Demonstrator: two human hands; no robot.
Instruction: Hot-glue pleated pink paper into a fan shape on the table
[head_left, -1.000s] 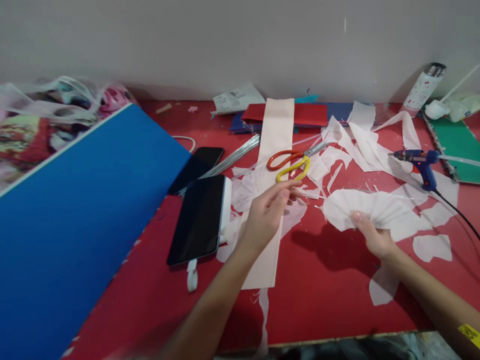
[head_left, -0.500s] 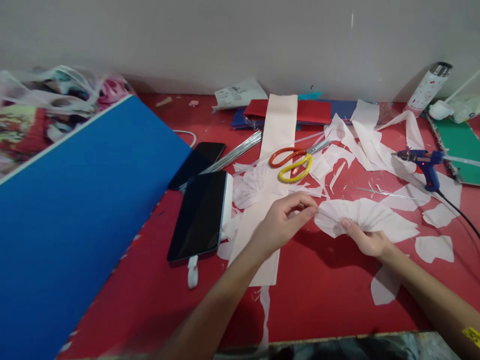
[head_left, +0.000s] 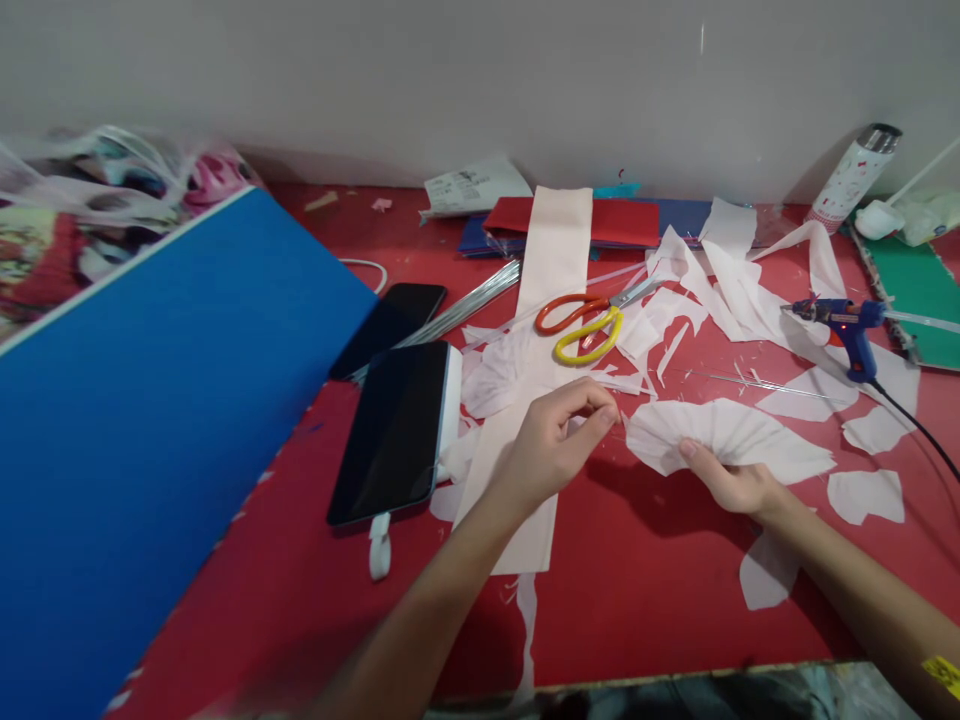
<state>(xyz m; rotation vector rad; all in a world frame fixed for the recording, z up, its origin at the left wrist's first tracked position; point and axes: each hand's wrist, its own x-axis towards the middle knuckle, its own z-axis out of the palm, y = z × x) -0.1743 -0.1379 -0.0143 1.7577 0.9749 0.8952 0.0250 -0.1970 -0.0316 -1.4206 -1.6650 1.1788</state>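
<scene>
My right hand pinches the lower edge of a pleated white paper piece, thumb on top, the pleats fanning out to both sides. Left of the paper, my left hand hovers with thumb and fingertips pressed together, a small gap from the paper; what it pinches, if anything, is too small to name. Scissors with one orange and one yellow handle lie just beyond my left hand on a long pale strip. A blue glue gun with a lit red light rests to the right.
The red table bears white scraps, a tablet, a phone and silvery wires. A large blue board covers the left side. A bottle stands at the back right.
My left hand has drawn slightly left, away from the paper's left end. My right hand keeps its hold on the paper, nearly unmoved.
</scene>
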